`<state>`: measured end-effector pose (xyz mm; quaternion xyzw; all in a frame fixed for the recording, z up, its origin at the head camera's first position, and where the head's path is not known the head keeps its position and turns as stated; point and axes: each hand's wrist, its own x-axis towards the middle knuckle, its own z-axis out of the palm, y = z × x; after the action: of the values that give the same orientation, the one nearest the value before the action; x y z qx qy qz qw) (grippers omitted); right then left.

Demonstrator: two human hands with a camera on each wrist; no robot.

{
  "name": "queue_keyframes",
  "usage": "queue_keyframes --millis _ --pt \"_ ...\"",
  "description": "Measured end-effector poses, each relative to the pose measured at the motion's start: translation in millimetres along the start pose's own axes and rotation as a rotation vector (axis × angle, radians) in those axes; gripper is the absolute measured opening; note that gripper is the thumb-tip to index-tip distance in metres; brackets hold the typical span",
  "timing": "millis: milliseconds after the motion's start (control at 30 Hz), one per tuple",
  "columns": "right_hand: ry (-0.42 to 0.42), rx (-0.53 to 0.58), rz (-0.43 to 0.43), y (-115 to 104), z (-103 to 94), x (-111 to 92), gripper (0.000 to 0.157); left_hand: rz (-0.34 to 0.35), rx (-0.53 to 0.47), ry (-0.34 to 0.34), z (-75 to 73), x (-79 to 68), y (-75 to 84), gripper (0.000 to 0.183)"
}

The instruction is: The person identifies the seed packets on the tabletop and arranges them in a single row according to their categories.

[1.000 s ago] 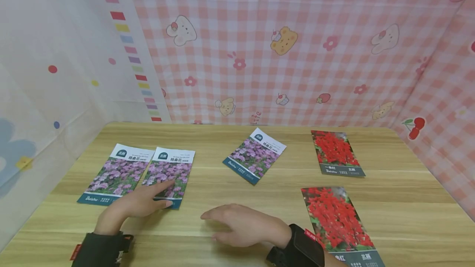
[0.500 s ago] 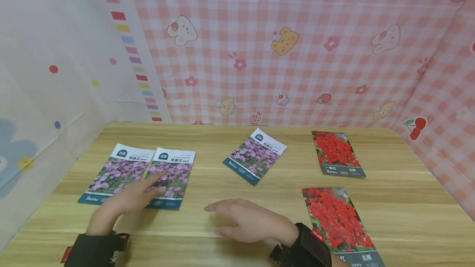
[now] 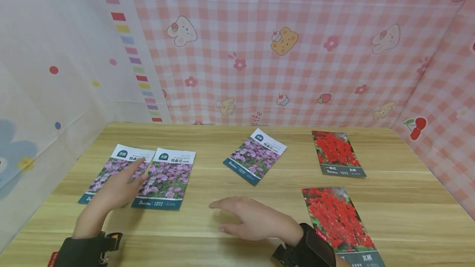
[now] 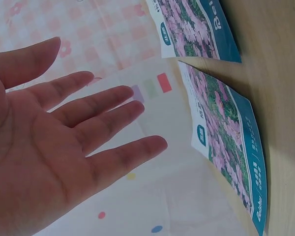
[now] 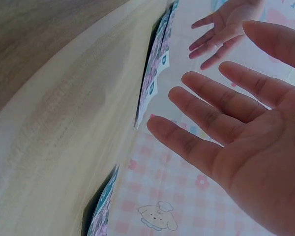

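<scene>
My left hand [image 3: 116, 188] hovers over the leftmost purple-flower seed packet [image 3: 105, 174], hiding its middle. In the left wrist view its fingers are spread and nearly straight, with nothing in the palm. Right beside that packet lies a second purple-flower seed packet [image 3: 167, 178]. My right hand [image 3: 256, 219] is over the table's front middle, fingers extended and holding nothing. A third purple-flower seed packet [image 3: 256, 155] lies turned at an angle beyond it. Right of that hand is a red-flower seed packet [image 3: 339, 217], its lower left corner covered by my wrist.
Another red-flower seed packet [image 3: 337, 153] lies at the back right of the wooden table [image 3: 222, 176]. A pink checked cloth [image 3: 304, 73] hangs behind the table, and a pale dotted cloth [image 3: 74, 94] hangs on the left. Each wrist wears a black strap [image 3: 311, 246].
My left hand has moved left, from the second purple-flower packet to over the leftmost one. The right hand has shifted slightly right. The packets have stayed in place.
</scene>
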<state>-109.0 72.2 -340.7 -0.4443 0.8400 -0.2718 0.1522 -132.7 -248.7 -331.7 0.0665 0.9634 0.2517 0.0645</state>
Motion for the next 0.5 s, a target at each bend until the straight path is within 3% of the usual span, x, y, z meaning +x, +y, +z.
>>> queue_keyframes --millis 200,500 --pt "0.036 0.007 0.031 0 -4.2 -4 0.044 0.041 -0.012 0.052 6.3 2.7 5.6 0.058" --pt "0.116 0.057 0.057 7 -14.1 -10 0.043 0.118 0.017 0.116 14.6 3.6 31.6 0.058"
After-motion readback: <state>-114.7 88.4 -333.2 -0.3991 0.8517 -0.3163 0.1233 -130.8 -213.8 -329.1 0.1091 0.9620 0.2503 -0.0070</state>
